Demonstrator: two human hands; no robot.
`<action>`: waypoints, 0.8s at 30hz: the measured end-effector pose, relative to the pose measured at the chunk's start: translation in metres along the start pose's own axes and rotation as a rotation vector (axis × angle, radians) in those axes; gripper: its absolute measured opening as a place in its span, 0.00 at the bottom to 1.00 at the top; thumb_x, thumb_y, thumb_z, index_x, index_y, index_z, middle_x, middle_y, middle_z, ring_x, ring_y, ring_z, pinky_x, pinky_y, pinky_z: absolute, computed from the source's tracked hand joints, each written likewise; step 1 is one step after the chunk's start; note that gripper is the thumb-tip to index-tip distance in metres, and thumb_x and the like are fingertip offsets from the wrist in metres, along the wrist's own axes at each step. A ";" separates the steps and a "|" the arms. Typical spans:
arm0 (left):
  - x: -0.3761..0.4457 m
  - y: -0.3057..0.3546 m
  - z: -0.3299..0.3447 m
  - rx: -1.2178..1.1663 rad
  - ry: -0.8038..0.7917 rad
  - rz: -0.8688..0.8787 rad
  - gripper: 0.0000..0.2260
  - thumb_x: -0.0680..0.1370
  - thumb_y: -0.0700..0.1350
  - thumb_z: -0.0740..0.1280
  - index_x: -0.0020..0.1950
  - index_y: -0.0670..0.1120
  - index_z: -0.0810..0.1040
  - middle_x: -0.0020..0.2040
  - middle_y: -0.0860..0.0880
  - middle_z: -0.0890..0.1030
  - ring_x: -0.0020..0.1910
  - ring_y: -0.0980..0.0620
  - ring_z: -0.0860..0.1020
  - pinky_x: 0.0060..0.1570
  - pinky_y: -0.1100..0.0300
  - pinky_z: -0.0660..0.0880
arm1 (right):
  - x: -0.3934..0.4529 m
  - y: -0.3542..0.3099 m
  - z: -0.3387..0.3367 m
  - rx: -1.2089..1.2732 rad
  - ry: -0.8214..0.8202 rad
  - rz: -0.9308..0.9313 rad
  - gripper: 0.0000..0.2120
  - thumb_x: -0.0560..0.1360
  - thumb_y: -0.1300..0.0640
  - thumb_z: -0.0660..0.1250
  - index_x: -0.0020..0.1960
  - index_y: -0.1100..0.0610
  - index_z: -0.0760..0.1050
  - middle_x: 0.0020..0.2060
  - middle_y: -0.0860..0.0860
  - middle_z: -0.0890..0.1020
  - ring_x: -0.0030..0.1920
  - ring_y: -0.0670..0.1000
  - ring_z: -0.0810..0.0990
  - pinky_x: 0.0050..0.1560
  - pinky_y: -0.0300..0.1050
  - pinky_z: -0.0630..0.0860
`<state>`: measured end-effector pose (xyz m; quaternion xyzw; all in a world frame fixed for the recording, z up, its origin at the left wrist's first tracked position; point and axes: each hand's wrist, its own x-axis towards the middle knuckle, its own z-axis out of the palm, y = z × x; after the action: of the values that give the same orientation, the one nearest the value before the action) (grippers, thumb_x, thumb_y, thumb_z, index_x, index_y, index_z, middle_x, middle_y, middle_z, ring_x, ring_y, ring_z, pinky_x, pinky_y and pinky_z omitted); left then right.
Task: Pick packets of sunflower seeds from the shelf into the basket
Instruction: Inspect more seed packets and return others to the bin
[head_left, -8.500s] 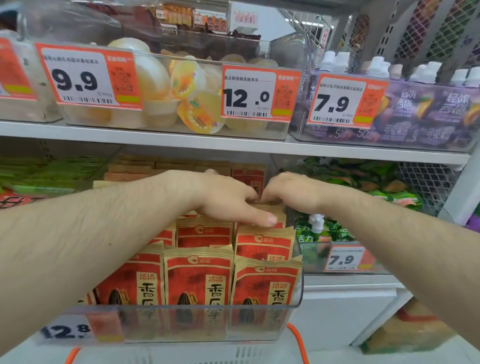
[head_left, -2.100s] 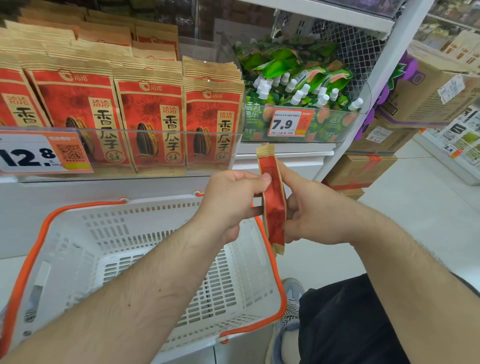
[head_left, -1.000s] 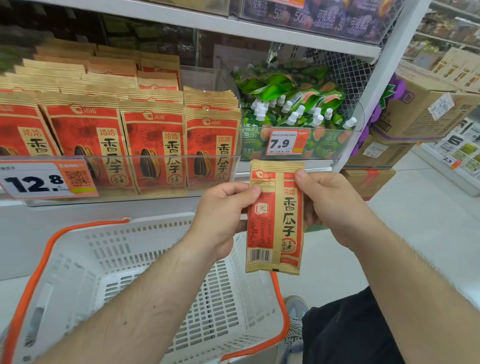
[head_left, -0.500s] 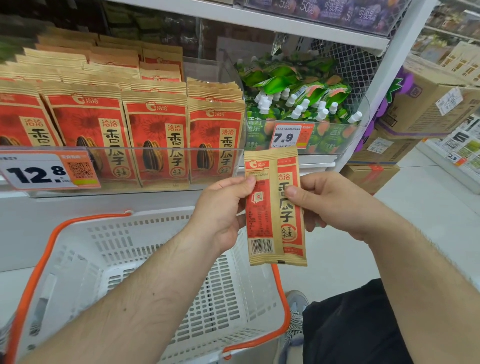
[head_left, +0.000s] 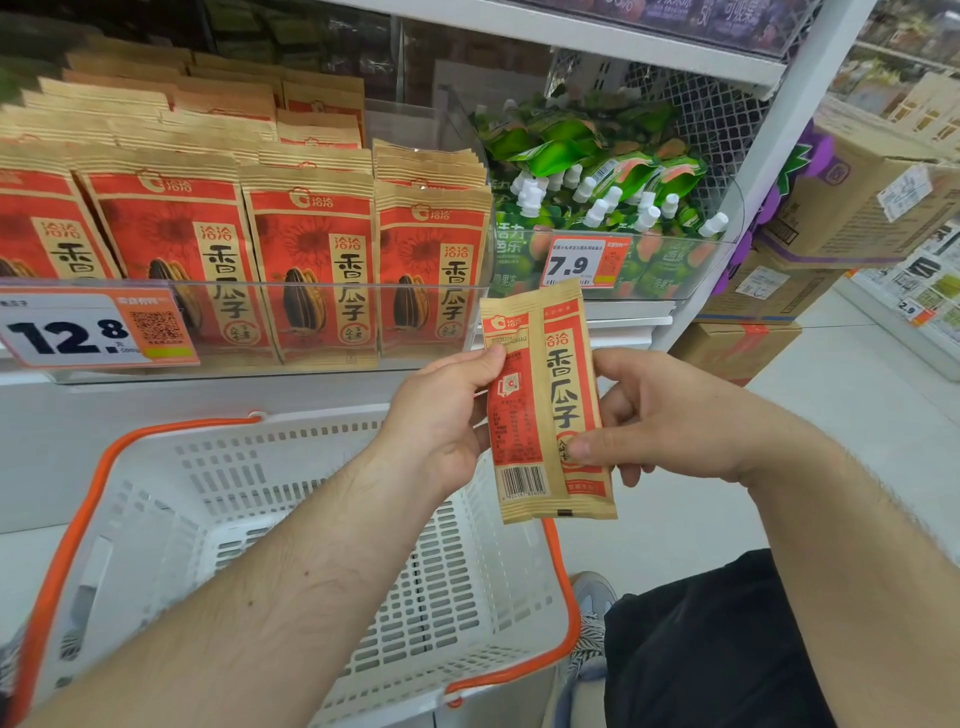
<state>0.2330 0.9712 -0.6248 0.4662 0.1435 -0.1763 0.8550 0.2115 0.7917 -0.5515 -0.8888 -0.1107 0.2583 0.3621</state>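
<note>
A white slotted plastic basket with an orange rim sits nearest, at seven o'clock. Above its far right corner both hands hold one tan-and-red paper packet of sunflower seeds upright: the left hand pinches its upper left edge, the right hand pinches its lower right side. Beyond, at eleven o'clock, matching tan-and-red packets stand in rows on the white shelf.

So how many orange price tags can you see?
3: a 12.8 tag under the seed packets, a 7.9 tag by the green pouches, one at the far right. More may be hidden.
</note>
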 end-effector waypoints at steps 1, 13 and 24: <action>0.000 0.000 0.000 -0.004 0.001 -0.003 0.12 0.79 0.45 0.68 0.60 0.43 0.81 0.45 0.47 0.85 0.36 0.53 0.81 0.32 0.60 0.77 | 0.000 0.000 0.000 0.004 0.006 -0.002 0.27 0.67 0.46 0.73 0.63 0.48 0.72 0.42 0.51 0.87 0.34 0.53 0.83 0.37 0.44 0.78; -0.001 -0.003 0.000 0.053 0.028 -0.033 0.08 0.78 0.48 0.70 0.53 0.45 0.83 0.42 0.49 0.86 0.41 0.50 0.83 0.39 0.52 0.81 | -0.003 -0.005 0.005 -0.003 0.014 0.034 0.31 0.71 0.63 0.76 0.67 0.48 0.66 0.43 0.47 0.87 0.39 0.50 0.85 0.33 0.39 0.76; -0.006 -0.013 0.004 0.306 -0.035 0.087 0.17 0.73 0.53 0.75 0.49 0.47 0.69 0.50 0.44 0.84 0.44 0.48 0.84 0.41 0.51 0.82 | 0.008 -0.007 0.028 -0.157 0.130 0.043 0.35 0.66 0.54 0.80 0.66 0.44 0.66 0.42 0.47 0.86 0.39 0.46 0.85 0.39 0.43 0.82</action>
<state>0.2221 0.9622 -0.6292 0.5936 0.0799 -0.1671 0.7832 0.2035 0.8161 -0.5666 -0.9315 -0.0881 0.1982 0.2920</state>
